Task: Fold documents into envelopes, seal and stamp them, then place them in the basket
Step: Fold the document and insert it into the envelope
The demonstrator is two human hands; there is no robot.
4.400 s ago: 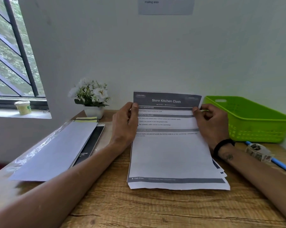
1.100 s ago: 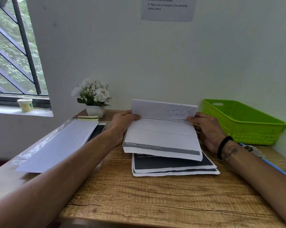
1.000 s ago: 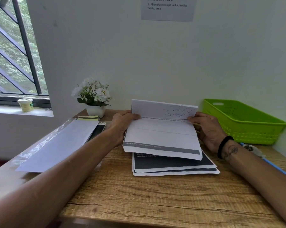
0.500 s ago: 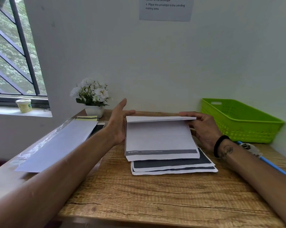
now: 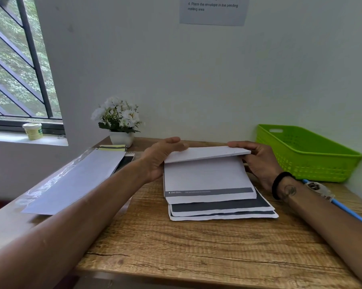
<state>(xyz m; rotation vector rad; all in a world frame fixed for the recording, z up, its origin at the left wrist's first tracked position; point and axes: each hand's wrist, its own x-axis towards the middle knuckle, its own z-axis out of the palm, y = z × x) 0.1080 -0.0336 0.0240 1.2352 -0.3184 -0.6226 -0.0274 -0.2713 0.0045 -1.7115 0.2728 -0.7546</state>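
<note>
A printed document (image 5: 207,178) lies on a small stack of papers (image 5: 224,211) in the middle of the wooden desk, its top third folded over toward me and hovering above the rest. My left hand (image 5: 161,157) holds the fold's left end, fingers on top. My right hand (image 5: 259,159) grips the right end, fingers over the flap and thumb below. White envelopes (image 5: 76,180) in a clear sleeve lie to the left. The green basket (image 5: 309,155) stands at the back right.
A potted white flower (image 5: 119,122) stands at the back by the wall. A notebook and yellow notes (image 5: 115,149) sit behind the envelopes. A tape roll (image 5: 319,188) and a blue pen (image 5: 351,213) lie at the right edge. A small jar (image 5: 32,131) stands on the windowsill.
The document's top part has been folded forward and down over its lower part. My left hand went from flat beside the sheet to resting on the fold.
</note>
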